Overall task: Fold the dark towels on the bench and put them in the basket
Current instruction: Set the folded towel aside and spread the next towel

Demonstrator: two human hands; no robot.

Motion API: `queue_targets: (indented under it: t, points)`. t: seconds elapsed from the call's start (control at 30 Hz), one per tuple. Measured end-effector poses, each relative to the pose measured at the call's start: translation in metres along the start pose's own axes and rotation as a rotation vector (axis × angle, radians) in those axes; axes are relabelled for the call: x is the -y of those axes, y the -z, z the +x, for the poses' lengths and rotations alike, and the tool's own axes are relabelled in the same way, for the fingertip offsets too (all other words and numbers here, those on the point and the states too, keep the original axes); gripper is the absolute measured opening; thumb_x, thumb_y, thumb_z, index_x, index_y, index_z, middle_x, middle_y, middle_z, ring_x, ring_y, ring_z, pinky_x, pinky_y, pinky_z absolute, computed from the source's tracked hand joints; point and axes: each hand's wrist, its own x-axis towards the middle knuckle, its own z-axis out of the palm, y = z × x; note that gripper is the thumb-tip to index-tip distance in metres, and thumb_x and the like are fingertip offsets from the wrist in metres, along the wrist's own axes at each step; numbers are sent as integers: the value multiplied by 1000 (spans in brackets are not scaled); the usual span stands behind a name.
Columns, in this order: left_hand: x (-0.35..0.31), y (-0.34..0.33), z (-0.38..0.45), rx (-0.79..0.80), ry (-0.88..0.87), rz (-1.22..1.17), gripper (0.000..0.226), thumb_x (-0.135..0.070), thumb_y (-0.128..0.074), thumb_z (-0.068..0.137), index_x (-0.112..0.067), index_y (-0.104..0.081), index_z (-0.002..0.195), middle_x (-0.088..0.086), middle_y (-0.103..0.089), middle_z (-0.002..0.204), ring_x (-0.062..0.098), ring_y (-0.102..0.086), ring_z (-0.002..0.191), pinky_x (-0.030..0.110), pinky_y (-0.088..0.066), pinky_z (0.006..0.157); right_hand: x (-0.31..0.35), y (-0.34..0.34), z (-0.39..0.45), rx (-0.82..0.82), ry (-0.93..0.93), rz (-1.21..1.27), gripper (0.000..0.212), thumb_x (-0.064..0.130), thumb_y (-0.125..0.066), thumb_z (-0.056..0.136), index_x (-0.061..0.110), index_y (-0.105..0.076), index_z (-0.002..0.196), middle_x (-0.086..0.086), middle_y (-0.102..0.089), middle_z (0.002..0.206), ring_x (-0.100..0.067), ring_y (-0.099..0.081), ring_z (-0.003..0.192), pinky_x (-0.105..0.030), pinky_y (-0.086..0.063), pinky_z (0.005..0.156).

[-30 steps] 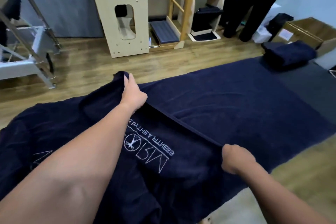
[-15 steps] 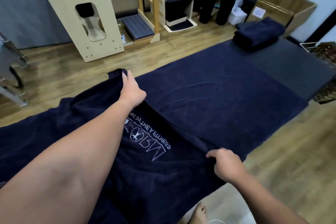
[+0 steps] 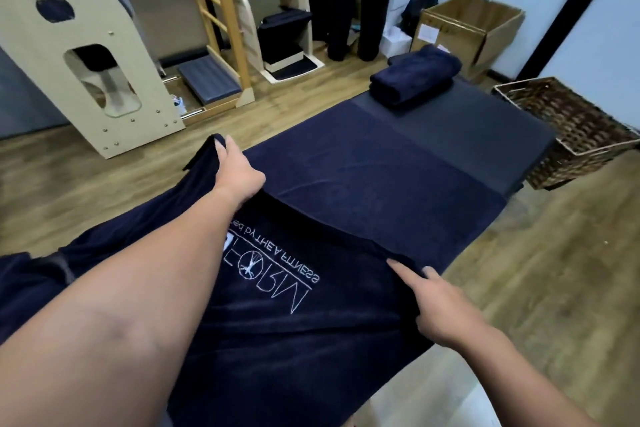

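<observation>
Head view. The navy towel (image 3: 363,191) lies spread lengthwise along the padded bench (image 3: 485,135), its long axis running from you toward the far right end. You hold the near flap, the one with the white printed logo (image 3: 270,274), doubled over onto the flat part. Your left hand (image 3: 239,173) pinches the far corner of that flap at the bench's left edge, with dark cloth standing up past the fingertips. Your right hand (image 3: 440,308) presses on the same folded edge at the bench's right side; its fingers (image 3: 403,274) lie extended along the cloth, and whether the thumb grips underneath cannot be told. The edge stretches taut between the two hands, across the bench's width.

The uncovered length of towel lies ahead of both hands, so the fold probably travels away from you along the long axis. A folded towel (image 3: 414,78) rests at the far end of the bench, well apart from your hands. The wicker basket (image 3: 568,128) stands on the floor just beside that far end, to the right, nearer your right hand than your left.
</observation>
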Motion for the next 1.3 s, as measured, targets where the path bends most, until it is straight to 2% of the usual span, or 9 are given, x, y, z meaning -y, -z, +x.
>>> queue_targets:
  t: [0.07,0.2,0.33,0.43,0.53,0.67,0.8,1.0,1.3]
  points:
    - [-17,-13,8,-7,-10,-9,99,7,-51,85,-20,7,162,-6,19,168,14,-37,109,23,-45,59,-15,10,6,-17,-2,7,104,5,-42,73,60,3,149,8,-34,104,-24,-59,80,-38,-55,66]
    - [-49,-40,26,3,-21,-20,102,8,-52,85,-21,9,161,-10,21,167,16,-37,118,35,-53,78,-39,28,25,-10,-4,32,102,6,-48,73,53,-2,152,10,-31,106,-22,-60,84,-36,-55,67]
    - [-74,-72,58,47,0,-68,108,10,-53,80,-23,11,161,-16,23,165,25,-52,105,47,-63,75,-65,41,53,20,-6,38,102,12,-54,72,52,-3,151,12,-31,107,-22,-61,88,-38,-56,69]
    - [-91,-96,82,60,21,-83,108,10,-52,80,-23,12,160,-15,25,165,26,-57,107,46,-61,77,-85,52,80,62,32,14,104,15,-59,71,50,-2,151,12,-32,111,-22,-62,89,-40,-58,72]
    - [-110,-123,106,46,-1,-61,104,11,-50,84,-20,12,161,-10,25,166,18,-45,118,42,-59,87,-108,66,109,70,55,-3,106,18,-64,72,49,-1,151,13,-31,114,-22,-62,94,-40,-57,76]
    - [-141,-153,139,69,4,-48,101,11,-48,85,-19,12,161,-9,24,166,28,-43,137,36,-52,81,-138,86,136,69,57,-12,107,21,-67,74,49,2,150,14,-29,116,-20,-61,91,-41,-57,74]
    - [-169,-180,162,82,5,-31,100,10,-48,86,-20,11,161,-9,24,166,28,-47,131,34,-50,70,-164,101,156,66,73,-11,109,24,-71,75,47,3,152,15,-27,121,-20,-62,96,-38,-56,77]
    - [-200,-222,190,118,34,-23,102,11,-49,85,-19,11,161,-8,25,166,23,-47,121,40,-58,80,-212,117,189,67,94,64,110,24,-74,76,51,1,152,20,-29,120,-15,-60,98,-34,-55,79]
    - [-245,-296,227,122,51,19,103,12,-51,85,-20,11,161,-9,25,166,23,-52,103,34,-53,63,-288,136,239,121,102,130,109,22,-75,76,62,0,145,23,-32,117,-14,-61,101,-28,-52,85]
